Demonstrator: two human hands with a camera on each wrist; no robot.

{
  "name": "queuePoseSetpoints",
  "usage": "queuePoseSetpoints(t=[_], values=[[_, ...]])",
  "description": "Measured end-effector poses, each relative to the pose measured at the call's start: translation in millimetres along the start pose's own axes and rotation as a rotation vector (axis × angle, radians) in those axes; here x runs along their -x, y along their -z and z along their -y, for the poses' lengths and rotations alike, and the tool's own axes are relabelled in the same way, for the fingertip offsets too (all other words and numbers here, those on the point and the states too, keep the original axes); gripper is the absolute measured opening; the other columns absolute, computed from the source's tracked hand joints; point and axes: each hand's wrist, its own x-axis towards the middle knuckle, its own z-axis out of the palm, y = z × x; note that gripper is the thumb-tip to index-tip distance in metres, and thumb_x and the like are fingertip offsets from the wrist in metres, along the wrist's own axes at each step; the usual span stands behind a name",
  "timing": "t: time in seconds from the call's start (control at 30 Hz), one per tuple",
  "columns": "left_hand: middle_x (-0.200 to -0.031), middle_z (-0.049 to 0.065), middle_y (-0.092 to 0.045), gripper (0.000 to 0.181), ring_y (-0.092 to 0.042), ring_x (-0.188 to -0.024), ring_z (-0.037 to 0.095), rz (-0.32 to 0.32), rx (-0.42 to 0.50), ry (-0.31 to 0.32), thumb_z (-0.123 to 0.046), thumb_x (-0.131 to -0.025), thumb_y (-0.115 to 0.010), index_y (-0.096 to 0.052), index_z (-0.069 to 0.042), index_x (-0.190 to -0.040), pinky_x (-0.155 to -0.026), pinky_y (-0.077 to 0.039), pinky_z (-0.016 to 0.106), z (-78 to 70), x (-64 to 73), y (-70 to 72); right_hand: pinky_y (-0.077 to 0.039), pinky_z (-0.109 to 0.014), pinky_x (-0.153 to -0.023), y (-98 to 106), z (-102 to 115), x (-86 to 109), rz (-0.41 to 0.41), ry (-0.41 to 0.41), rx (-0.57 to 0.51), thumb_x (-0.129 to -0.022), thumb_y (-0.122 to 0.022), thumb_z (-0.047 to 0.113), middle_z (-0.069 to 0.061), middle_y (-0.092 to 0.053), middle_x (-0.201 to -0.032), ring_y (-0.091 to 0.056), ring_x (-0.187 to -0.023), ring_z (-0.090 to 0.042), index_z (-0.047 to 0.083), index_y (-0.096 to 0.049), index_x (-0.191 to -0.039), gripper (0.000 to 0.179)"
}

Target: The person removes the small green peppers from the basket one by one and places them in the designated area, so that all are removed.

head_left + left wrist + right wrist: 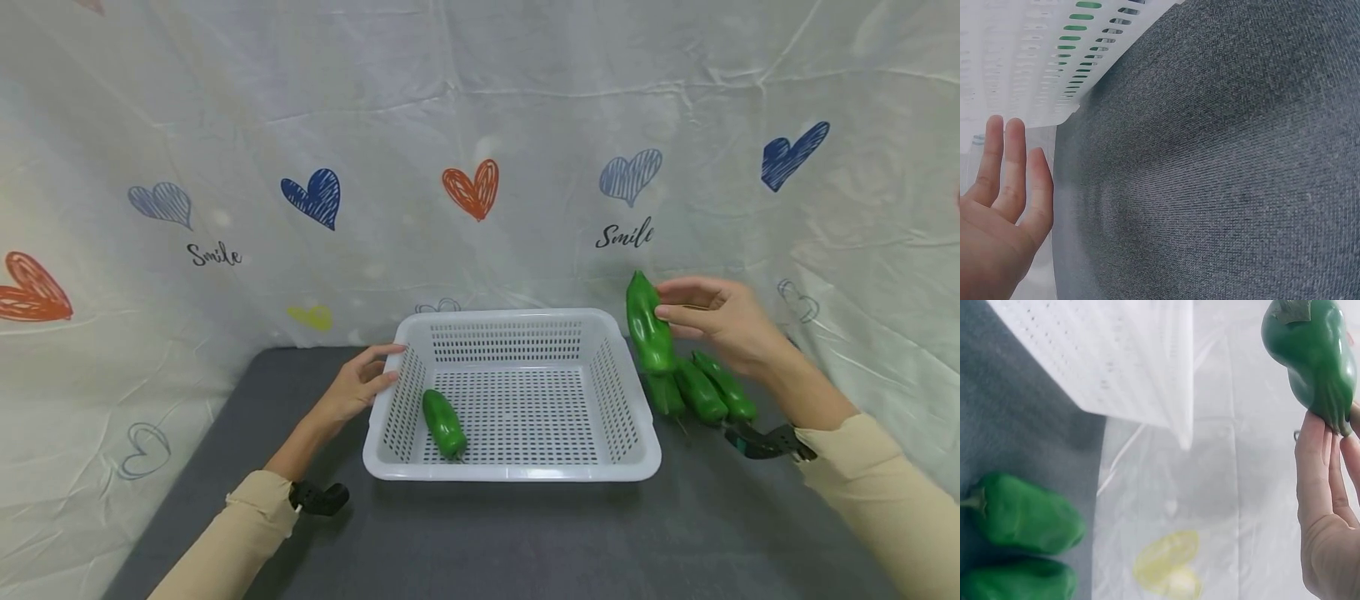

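Both arms are in long beige sleeves, a soft-looking fabric with cuffs ending just short of the wrists. Each wrist has a small black camera mount strapped on; the right one point(768, 442) shows a bit of teal on it, while the left one point(318, 497) is plain black. Both hands are bare.

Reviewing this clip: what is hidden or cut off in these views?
- Head view: the peppers on the table overlap behind the held pepper; their count is unclear.
- Left wrist view: the left hand is cut off by the frame edge.
- Right wrist view: the right hand shows fingers only.
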Motion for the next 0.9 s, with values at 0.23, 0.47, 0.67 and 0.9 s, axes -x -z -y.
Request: queuePoseSetpoints(t=[0.23, 0.47, 0.67, 0.9], values=[[-0.124, 0.026, -0.048, 0.05, -0.061, -0.091, 0.032, 0.001, -0.004, -0.004, -0.012, -0.094, -0.058, -0.04, -0.007, -0.14, -0.066, -0.053, 0.044, -1.0, 0.1, -0.1, -0.053, -0.032, -0.073, 21.9, -6.8, 11.1, -0.044, 0.0, -0.009, -0.085, -0.069, 0.003, -0.007, -0.062, -0.109, -0.061, -0.096, -0.018, -0.005, -0.056, -0.121, 0.039], [-0.125, 0.026, -0.047, 0.05, -0.061, -0.092, 0.033, 0.002, -0.007, -0.009, -0.01, -0.094, -0.058, -0.039, -0.006, -0.14, -0.066, -0.053, 0.045, -1.9, 0.5, -1.0, -0.052, -0.031, -0.074, 52.1, -22.1, 21.6, -0.021, -0.006, -0.018, -0.087, -0.063, -0.005, -0.005, -0.064, -0.109, -0.062, -0.095, -0.018, -0.006, -0.055, -0.122, 0.037], [-0.126, 0.026, -0.047, 0.05, -0.061, -0.093, 0.033, 0.002, -0.009, -0.006, -0.01, -0.094, -0.058, -0.039, -0.005, -0.14, -0.066, -0.053, 0.045, -2.6, 1.3, -1.3, -0.052, -0.031, -0.076, 83.4, -38.6, 29.7, -0.027, -0.072, -0.027, -0.088, -0.061, -0.005, -0.002, -0.064, -0.11, -0.061, -0.097, -0.015, -0.005, -0.055, -0.124, 0.037], [-0.124, 0.026, -0.048, 0.05, -0.061, -0.092, 0.033, 0.003, -0.006, -0.008, -0.01, -0.094, -0.058, -0.039, -0.006, -0.14, -0.066, -0.053, 0.044, -0.9, 0.7, -0.4, -0.052, -0.03, -0.075, 114.1, -59.0, 36.3, -0.058, -0.155, 0.127, -0.089, -0.063, 0.002, 0.005, -0.065, -0.108, -0.061, -0.096, -0.011, -0.001, -0.056, -0.125, 0.037]])
